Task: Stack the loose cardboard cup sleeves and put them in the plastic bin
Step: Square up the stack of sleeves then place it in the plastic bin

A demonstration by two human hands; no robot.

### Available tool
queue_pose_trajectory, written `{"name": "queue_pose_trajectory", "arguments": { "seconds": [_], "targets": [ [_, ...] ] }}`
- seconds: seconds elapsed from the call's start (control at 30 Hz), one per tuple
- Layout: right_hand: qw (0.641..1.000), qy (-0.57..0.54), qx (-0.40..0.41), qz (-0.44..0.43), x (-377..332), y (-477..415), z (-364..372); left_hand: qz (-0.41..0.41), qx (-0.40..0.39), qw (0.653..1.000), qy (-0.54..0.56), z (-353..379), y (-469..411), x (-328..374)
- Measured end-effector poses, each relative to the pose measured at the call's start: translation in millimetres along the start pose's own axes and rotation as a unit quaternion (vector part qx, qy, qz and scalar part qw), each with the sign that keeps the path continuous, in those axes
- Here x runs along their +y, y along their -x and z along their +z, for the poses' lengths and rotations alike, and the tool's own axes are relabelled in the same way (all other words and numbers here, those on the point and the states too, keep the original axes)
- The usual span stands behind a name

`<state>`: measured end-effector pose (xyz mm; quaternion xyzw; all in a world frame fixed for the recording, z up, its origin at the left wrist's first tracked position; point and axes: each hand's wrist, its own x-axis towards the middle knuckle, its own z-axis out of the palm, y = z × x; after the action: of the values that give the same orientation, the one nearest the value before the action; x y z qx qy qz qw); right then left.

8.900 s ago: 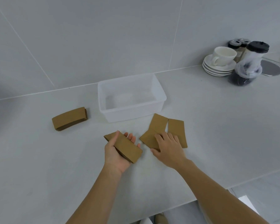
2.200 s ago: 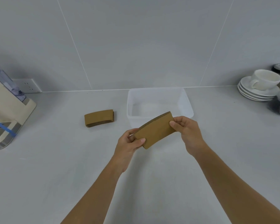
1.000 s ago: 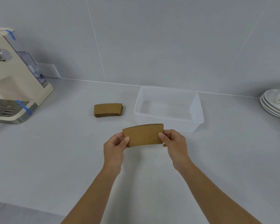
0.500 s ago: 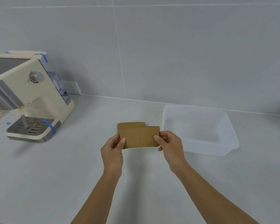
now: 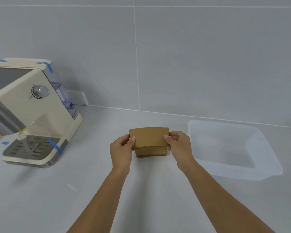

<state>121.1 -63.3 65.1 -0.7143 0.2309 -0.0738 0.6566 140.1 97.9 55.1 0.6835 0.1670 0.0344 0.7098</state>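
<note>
I hold a flat stack of brown cardboard cup sleeves (image 5: pixel 149 137) between both hands at the middle of the view. My left hand (image 5: pixel 121 152) pinches its left end and my right hand (image 5: pixel 180 147) pinches its right end. Just below it, partly covered, a second stack of sleeves (image 5: pixel 151 152) lies on the white counter. Whether the two stacks touch I cannot tell. The clear plastic bin (image 5: pixel 269 158) stands to the right of my right hand with nothing visible inside.
A cream coffee machine (image 5: pixel 32 115) with blue tape strips and a metal drip tray stands at the left. A wall socket (image 5: pixel 78 98) sits behind it. The grey tiled wall (image 5: pixel 175 56) closes off the back of the counter.
My view has swung left and the bin has slid to the right. Both hands have carried the held stack over the sleeve stack on the counter, which now shows below it instead of behind it.
</note>
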Motion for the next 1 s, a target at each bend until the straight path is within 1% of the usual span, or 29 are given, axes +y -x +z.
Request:
{"name": "queue_pose_trajectory", "arguments": {
  "seconds": [0.17,0.37,0.43,0.57,0.7,0.77,0.87,0.93,1.0],
  "targets": [
    [0.999,0.025,0.01,0.033,11.9,-13.5,5.7,-0.054,-0.014,0.998,-0.013,6.3,-14.2,-11.3],
    [0.996,0.07,0.011,0.054,26.5,-24.2,6.1,-0.092,-0.032,0.994,-0.051,10.6,-22.9,-24.1],
    [0.994,0.091,0.005,0.054,32.1,-27.4,7.7,-0.088,-0.036,0.992,-0.081,11.1,-25.5,-27.0],
    [0.984,0.172,-0.001,0.038,43.1,-31.3,8.2,-0.061,-0.055,0.984,-0.157,10.3,-28.5,-31.7],
    [0.976,0.215,-0.01,0.039,48.0,-35.8,6.4,-0.051,-0.068,0.971,-0.225,12.2,-31.4,-32.2],
    [0.974,0.222,-0.011,0.05,46.4,-39.5,5.9,-0.083,-0.081,0.963,-0.244,13.0,-34.3,-30.7],
    [0.977,0.173,-0.033,0.123,41.8,-43.3,4.3,-0.168,-0.097,0.963,-0.187,11.1,-40.4,-25.8],
    [0.974,0.147,-0.054,0.166,39.3,-45.6,3.0,-0.198,-0.109,0.959,-0.172,9.6,-45.2,-21.8],
    [0.972,0.144,-0.062,0.175,37.7,-46.9,3.0,-0.212,-0.133,0.949,-0.191,9.7,-47.4,-18.1]
  ]
}}
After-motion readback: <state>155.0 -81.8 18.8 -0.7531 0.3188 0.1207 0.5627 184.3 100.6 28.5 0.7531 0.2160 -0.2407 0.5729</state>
